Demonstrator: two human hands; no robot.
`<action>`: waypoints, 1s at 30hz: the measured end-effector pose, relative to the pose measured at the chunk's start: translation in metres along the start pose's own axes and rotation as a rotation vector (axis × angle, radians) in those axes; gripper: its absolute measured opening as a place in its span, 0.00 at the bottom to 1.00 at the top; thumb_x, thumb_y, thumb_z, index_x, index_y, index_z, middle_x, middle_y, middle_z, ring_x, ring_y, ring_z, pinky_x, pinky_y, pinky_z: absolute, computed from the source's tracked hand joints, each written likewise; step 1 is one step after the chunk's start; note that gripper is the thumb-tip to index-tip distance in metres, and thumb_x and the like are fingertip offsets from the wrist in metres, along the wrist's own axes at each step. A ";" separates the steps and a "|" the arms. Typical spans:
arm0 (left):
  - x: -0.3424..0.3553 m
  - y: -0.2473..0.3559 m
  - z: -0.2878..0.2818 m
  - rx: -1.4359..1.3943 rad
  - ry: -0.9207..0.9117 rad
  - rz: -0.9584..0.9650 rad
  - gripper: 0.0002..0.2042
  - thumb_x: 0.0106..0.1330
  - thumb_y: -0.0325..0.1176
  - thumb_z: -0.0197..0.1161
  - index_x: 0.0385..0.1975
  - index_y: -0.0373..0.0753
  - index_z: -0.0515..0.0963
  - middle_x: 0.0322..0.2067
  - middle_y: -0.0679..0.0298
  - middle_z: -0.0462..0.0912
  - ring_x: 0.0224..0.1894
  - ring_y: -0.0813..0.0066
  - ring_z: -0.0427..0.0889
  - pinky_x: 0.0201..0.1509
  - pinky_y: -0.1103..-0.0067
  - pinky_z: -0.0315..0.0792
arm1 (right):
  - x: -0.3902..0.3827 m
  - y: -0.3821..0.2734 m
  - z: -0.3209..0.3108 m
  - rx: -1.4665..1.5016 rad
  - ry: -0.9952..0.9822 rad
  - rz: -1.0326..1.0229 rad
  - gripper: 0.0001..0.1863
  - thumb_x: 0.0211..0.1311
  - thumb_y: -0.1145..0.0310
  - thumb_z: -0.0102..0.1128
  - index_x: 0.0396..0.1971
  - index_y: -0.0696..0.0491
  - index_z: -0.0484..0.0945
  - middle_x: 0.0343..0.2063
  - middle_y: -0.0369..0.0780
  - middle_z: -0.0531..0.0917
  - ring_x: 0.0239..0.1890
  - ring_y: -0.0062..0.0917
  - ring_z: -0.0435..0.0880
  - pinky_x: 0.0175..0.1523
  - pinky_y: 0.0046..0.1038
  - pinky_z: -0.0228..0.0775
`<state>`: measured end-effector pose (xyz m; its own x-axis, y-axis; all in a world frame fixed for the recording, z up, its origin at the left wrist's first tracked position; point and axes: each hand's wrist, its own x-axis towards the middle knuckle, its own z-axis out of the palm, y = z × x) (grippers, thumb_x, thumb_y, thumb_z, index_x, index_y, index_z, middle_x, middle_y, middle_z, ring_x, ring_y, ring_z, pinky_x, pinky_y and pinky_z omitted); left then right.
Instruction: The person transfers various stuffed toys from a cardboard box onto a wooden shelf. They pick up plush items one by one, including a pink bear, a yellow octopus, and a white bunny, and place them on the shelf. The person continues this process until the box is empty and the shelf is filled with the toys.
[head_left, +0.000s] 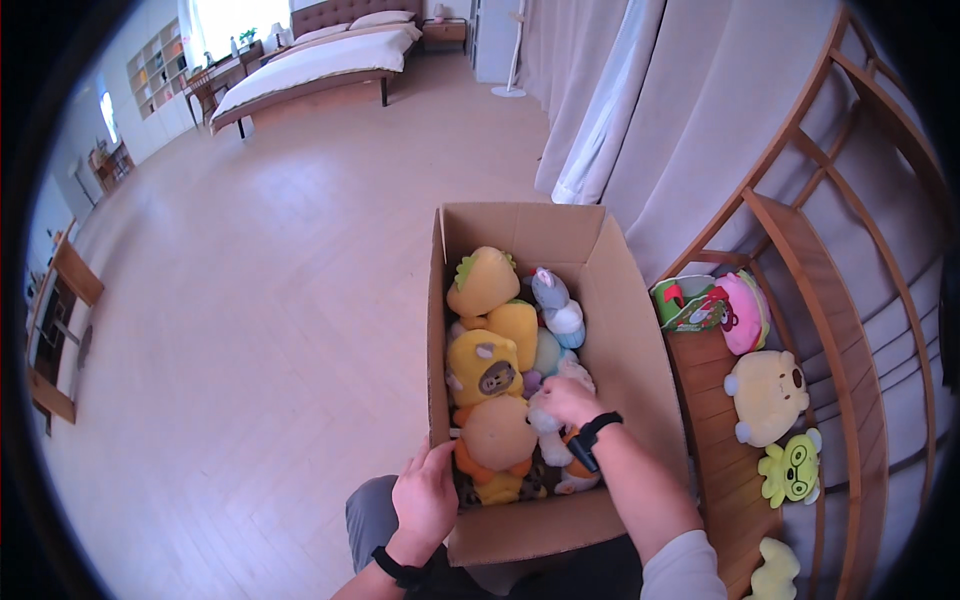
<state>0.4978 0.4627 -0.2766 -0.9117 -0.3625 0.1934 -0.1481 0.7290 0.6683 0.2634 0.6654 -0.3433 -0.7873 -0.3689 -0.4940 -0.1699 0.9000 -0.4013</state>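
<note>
An open cardboard box point(640, 340) stands in front of me, filled with plush toys. My left hand point(425, 490) holds the near part of its left wall. Inside the box, my right hand point(572, 402) is closed on a white plush toy point(547, 430), part of which is hidden under the fingers. Left of it lie a round orange plush point(495, 435) and a yellow hooded plush point(482, 365). Farther back are a yellow plush with a green frill point(485, 283) and a grey-and-white plush point(555, 300).
On the right, a wooden shelf point(715, 420) holds a pink plush point(742, 312), a cream bear plush point(768, 398) and a green plush with glasses point(792, 470). Grey curtains point(690, 120) hang behind it. A bed point(320, 65) stands far off across the pale wooden floor point(270, 300).
</note>
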 end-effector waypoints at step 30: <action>0.003 -0.003 0.013 -0.126 -0.183 0.076 0.23 0.64 0.18 0.48 0.60 0.26 0.77 0.58 0.39 0.80 0.58 0.47 0.81 0.66 0.63 0.74 | -0.611 0.199 0.072 -0.377 0.884 1.146 0.49 0.44 0.73 0.71 0.73 0.45 0.65 0.75 0.51 0.56 0.73 0.59 0.58 0.76 0.56 0.50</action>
<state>0.4907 0.4670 -0.2875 -0.9743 -0.1898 0.1213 -0.0375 0.6679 0.7433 0.7536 1.0528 -0.1770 -0.6669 0.6925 0.2749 0.7417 0.6523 0.1563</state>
